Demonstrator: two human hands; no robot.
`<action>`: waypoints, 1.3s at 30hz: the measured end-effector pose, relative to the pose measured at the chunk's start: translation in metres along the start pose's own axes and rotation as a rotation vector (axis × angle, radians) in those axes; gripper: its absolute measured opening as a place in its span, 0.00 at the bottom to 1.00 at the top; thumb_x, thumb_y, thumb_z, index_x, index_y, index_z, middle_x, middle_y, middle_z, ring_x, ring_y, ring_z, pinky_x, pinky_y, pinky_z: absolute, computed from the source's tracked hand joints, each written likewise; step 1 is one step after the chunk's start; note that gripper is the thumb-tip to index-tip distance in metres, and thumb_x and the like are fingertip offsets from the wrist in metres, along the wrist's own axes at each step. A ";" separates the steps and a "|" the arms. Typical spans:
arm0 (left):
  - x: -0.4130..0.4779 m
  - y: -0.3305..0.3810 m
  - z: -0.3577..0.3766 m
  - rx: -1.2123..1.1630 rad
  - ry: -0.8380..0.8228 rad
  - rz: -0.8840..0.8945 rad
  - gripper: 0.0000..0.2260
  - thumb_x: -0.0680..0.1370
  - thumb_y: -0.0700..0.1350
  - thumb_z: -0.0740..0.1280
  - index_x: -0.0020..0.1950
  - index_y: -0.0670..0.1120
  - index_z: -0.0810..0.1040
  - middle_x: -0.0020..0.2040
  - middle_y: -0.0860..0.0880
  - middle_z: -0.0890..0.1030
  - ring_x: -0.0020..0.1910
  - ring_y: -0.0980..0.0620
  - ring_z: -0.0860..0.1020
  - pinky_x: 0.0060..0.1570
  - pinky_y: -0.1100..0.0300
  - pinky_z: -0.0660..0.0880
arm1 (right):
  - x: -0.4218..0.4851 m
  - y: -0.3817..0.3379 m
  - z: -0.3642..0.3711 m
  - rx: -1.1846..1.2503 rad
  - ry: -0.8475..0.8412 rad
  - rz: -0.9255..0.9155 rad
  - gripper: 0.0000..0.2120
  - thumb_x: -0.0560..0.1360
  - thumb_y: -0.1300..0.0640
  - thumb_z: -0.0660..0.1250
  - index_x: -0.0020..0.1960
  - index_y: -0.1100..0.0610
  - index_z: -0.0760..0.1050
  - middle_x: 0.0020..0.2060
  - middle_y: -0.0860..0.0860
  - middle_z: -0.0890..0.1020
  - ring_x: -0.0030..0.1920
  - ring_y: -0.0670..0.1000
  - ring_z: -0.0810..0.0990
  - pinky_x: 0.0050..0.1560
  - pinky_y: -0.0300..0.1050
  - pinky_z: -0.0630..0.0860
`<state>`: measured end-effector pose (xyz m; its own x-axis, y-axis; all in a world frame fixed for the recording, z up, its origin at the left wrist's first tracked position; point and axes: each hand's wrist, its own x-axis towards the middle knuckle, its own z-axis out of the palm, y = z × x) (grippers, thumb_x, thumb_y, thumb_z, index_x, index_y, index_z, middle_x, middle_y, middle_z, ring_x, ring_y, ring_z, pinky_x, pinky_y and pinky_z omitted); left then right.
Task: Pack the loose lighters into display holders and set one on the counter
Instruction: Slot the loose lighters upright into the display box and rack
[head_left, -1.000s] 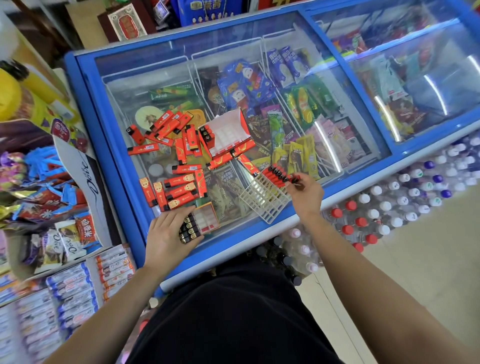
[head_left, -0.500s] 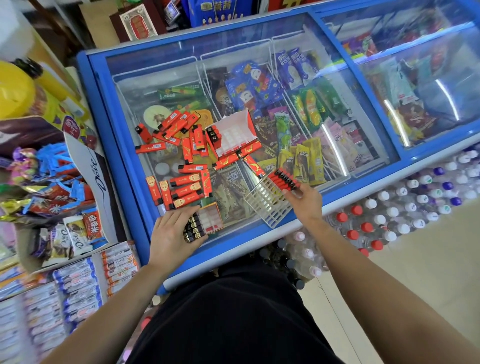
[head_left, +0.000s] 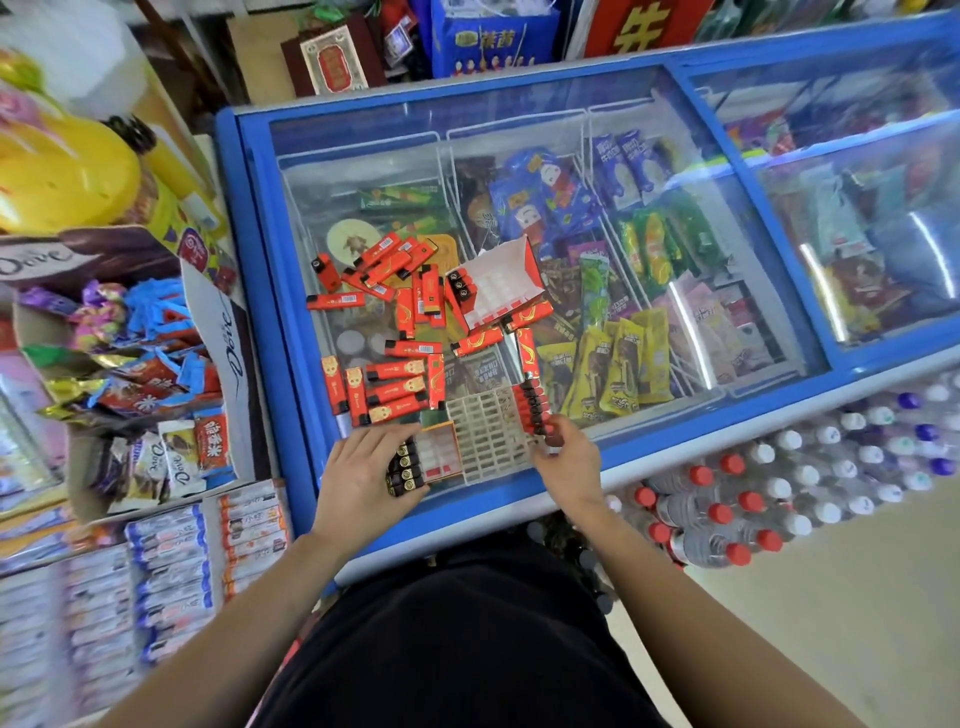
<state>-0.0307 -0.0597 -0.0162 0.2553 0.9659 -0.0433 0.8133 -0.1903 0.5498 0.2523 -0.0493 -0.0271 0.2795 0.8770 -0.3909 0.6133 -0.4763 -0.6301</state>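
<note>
Several loose red lighters (head_left: 396, 322) lie scattered on the glass lid of a blue freezer (head_left: 270, 291). My left hand (head_left: 363, 478) grips a small red display holder (head_left: 427, 460) with a few lighters in it, at the freezer's near edge. Right beside it a white grid holder (head_left: 485, 436) carries one row of red lighters (head_left: 530, 410) along its right side. My right hand (head_left: 569, 460) holds that grid's right corner, fingers curled by the lighter row. A further red and white holder (head_left: 498, 283) lies open behind the pile, with a few lighters at its left end.
Snack boxes and chocolate packs (head_left: 156, 457) crowd the shelf to the left. Bottled water packs with red, white and blue caps (head_left: 753, 493) stand on the floor to the right. Ice cream wrappers fill the freezer under the glass.
My right hand drew the white grid holder toward me and leftward, until it sits against the small red holder. The camera shifted, so the freezer appears further right. My left hand kept its hold.
</note>
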 end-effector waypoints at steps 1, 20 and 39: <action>0.000 0.001 -0.001 -0.001 -0.011 -0.006 0.33 0.68 0.58 0.78 0.71 0.54 0.74 0.62 0.57 0.78 0.62 0.52 0.75 0.61 0.57 0.66 | 0.002 0.002 -0.006 -0.003 -0.044 0.003 0.17 0.76 0.65 0.69 0.62 0.54 0.78 0.46 0.45 0.82 0.49 0.49 0.81 0.48 0.40 0.73; 0.133 0.006 -0.032 0.311 -0.426 -0.463 0.55 0.61 0.79 0.69 0.80 0.58 0.52 0.73 0.46 0.59 0.71 0.38 0.64 0.60 0.39 0.74 | 0.154 -0.071 -0.044 -0.467 -0.256 -0.238 0.44 0.67 0.42 0.79 0.78 0.48 0.63 0.76 0.50 0.60 0.75 0.60 0.64 0.76 0.60 0.63; 0.155 -0.029 -0.035 0.039 -0.194 -0.366 0.17 0.73 0.60 0.75 0.58 0.56 0.80 0.48 0.55 0.83 0.48 0.53 0.81 0.42 0.55 0.81 | 0.151 -0.056 -0.056 -0.325 -0.239 -0.186 0.28 0.72 0.51 0.77 0.69 0.52 0.73 0.60 0.54 0.77 0.60 0.56 0.78 0.60 0.48 0.74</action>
<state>-0.0334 0.1014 -0.0094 0.0361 0.9208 -0.3882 0.8867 0.1497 0.4374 0.3016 0.1131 -0.0134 -0.0134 0.8883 -0.4590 0.8483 -0.2330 -0.4755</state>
